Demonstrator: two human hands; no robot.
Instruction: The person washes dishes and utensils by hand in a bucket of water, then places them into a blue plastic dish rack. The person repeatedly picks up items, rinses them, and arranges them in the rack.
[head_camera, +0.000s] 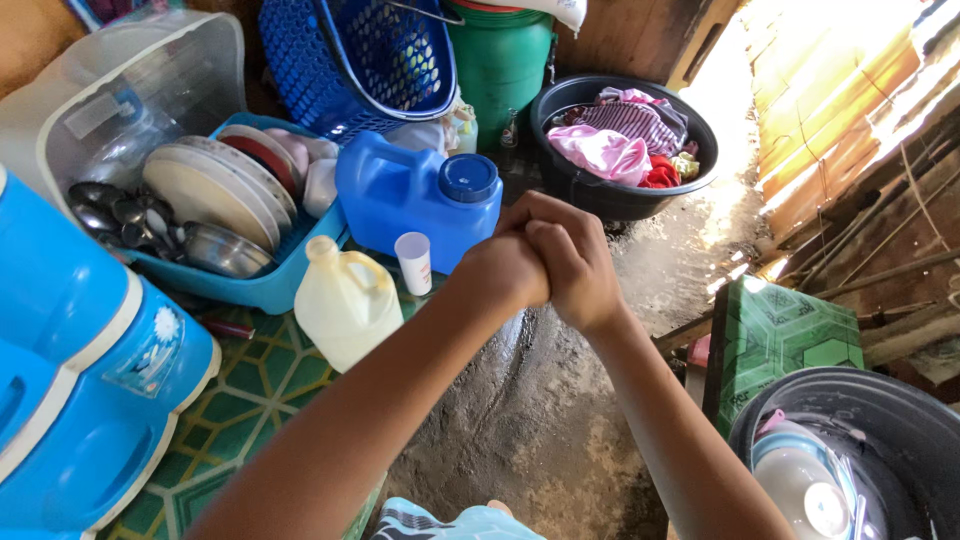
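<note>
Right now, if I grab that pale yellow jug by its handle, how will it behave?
The pale yellow jug looks like stiff plastic, so it probably won't flex. Its fill level can't be seen, so weight is uncertain. The broad base suggests it slides rather than tips, though it may knock the white cup.

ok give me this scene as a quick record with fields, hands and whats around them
left hand: clasped with the right, holding nothing visible
right hand: wrapped over the left
nearest things: small white cup, blue jug, pale yellow jug
left side: blue dish rack with plates
behind: black basin of clothes
</note>
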